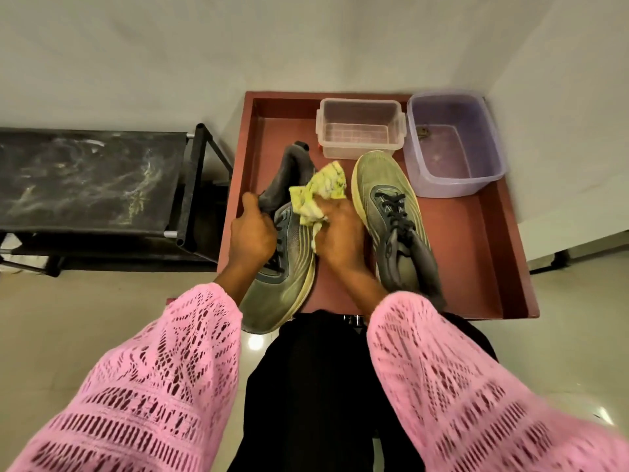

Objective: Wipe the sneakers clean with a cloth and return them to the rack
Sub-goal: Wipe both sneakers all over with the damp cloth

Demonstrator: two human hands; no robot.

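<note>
At frame centre the left hand [252, 229] grips the sneaker [286, 267] by its soft collar; the right hand [340, 233] clutches the limp cloth [318, 192]. Light, flexible; hold the heel.

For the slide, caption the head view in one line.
Left hand grips a sneaker while right hand wipes it with a yellow cloth.

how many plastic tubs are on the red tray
2. A clear rectangular plastic tub sits at the far edge of the red tray, and a translucent purple plastic tub sits beside it in the far right corner. None appears hidden.
</note>
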